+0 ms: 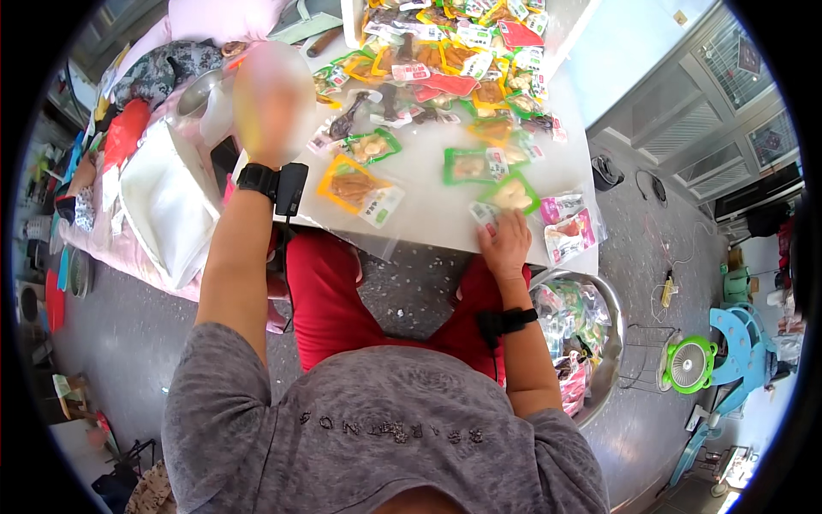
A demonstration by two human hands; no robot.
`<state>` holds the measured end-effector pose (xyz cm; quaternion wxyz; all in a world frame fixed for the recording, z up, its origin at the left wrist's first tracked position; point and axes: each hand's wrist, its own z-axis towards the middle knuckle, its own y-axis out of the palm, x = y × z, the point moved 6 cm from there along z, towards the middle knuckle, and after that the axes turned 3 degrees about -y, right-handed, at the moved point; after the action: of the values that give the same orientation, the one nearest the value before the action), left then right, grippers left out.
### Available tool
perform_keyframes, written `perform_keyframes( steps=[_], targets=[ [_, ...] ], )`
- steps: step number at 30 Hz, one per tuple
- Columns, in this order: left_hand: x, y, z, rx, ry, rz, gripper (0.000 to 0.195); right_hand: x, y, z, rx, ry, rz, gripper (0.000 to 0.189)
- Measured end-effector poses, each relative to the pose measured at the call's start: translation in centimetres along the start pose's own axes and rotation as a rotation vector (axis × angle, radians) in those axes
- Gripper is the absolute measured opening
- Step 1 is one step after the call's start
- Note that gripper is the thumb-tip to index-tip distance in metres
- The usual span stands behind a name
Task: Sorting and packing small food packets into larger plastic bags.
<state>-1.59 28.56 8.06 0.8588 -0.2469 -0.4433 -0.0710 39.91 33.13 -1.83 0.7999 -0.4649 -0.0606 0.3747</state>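
My left hand (273,119) is raised at the table's left edge, and a blurred oval patch hides its fingers and anything in them. The fingers of my right hand (505,244) lie over the lower edge of a green-edged vacuum packet (512,193) with pale pieces inside; whether they grip it is unclear. Another green-edged packet (465,166) lies just beyond. A yellow-edged packet (350,184) with brown contents and a green-edged one (369,148) lie left of centre. Two pink packets (569,234) sit at the front right corner of the white table (424,218).
A heap of mixed food packets (449,58) covers the table's far part. Below its right corner, a metal basin (616,347) holds many packets. To the left are a white foam box (167,199) and a metal bowl (198,93) on pink cloth. A green fan (688,364) stands right.
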Motion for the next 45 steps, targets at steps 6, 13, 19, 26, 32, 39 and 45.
perform_keyframes(
  steps=[6, 13, 19, 26, 32, 39, 45],
  targets=[
    [2.9, -1.6, -0.5, -0.134, -0.109, -0.692, 0.007, 0.9, 0.3, 0.0, 0.015, -0.01, 0.048, 0.036],
    [8.0, 0.2, -7.0, -0.66, -0.395, -1.255, 0.006, -1.3, -2.0, 1.7, 0.08, 0.127, 0.547, 0.033],
    [9.9, 4.1, -14.0, -0.91, -0.723, -1.426, 0.003, -7.0, -2.6, 2.8, -0.188, 0.328, 1.095, 0.035],
    [15.9, 3.4, -21.5, -0.693, 0.491, -0.451, 0.005, -8.8, -1.2, 0.3, -0.557, 0.813, 1.929, 0.048],
    [16.0, 3.2, -24.1, -0.889, 0.428, -0.424, 0.005, -6.1, -2.6, -0.5, -0.535, 0.444, 1.503, 0.064],
    [15.2, 4.2, -24.7, -1.363, 0.182, -0.449, 0.005, -8.4, -5.6, -0.8, -0.903, 0.137, 1.251, 0.032],
    [15.3, 5.0, -25.5, -1.379, 0.219, -0.307, 0.009, -9.3, -5.0, -2.0, -1.009, 0.081, 1.064, 0.025]
  ],
)
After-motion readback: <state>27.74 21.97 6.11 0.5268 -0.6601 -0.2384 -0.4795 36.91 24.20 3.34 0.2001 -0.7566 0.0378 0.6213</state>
